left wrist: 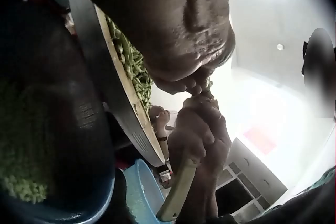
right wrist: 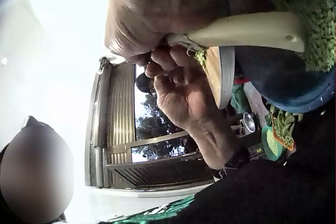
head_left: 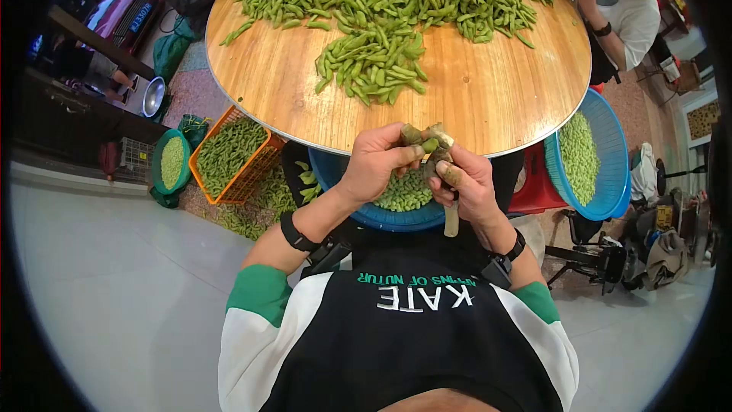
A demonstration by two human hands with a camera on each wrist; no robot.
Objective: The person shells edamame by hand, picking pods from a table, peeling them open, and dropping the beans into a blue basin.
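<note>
My left hand [head_left: 371,164] pinches a green soybean pod [head_left: 432,144] between thumb and fingertips, just past the near edge of the round table. Close against it, my right hand [head_left: 471,183] grips a small tool with a cream handle [head_left: 451,221]. The handle [right wrist: 252,29] pokes out below the palm and has a hole near its end; fingers hide the tool's working end. Thumbs and fingertips look dark green-brown. Under both hands, a blue basin [head_left: 389,221] holds shelled green beans [head_left: 404,196].
Soybean pods [head_left: 381,0] are heaped on the wooden table [head_left: 259,69], with a smaller pile nearer me. An orange crate [head_left: 248,174] of pods and a green basin [head_left: 185,164] stand left. At right is a blue basket [head_left: 608,133] of beans. Another person [head_left: 621,8] sits across right.
</note>
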